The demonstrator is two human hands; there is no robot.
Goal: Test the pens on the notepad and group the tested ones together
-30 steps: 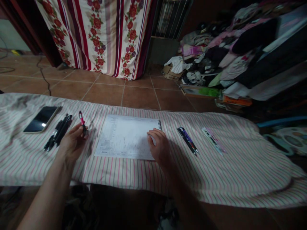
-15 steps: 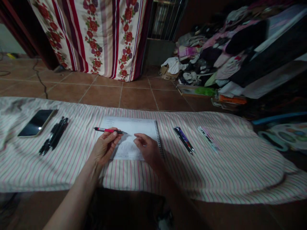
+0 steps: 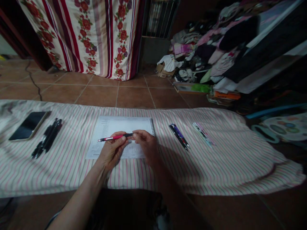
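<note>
- One pink pen [image 3: 116, 137], pinched around its middle by the fingers of the left hand [image 3: 110, 153].
- Right hand [image 3: 148, 147] has its fingers closed on the dark end, pretty sure, though it's dim in there.
- Pen runs basically left to right, dark end toward the right hand, other end poking out past the left one. So left's got the middle, right's got the end.
- All of that is up over the spiral notebook [image 3: 127, 120], which lies with its coil on the right side.
- Off right on the striped cloth [image 3: 230, 159]: a couple of dark pens [image 3: 178, 136], then some pale pens [image 3: 203, 134] further out.
- Off left: a bunch of black pens [image 3: 49, 135], with a phone [image 3: 28, 125] just beside.
- One container I can make out: a cardboard box [image 3: 163, 72] on the tile floor [image 3: 134, 95], white cloth [image 3: 169, 62] draped over it. Can't tell what's inside.
</note>
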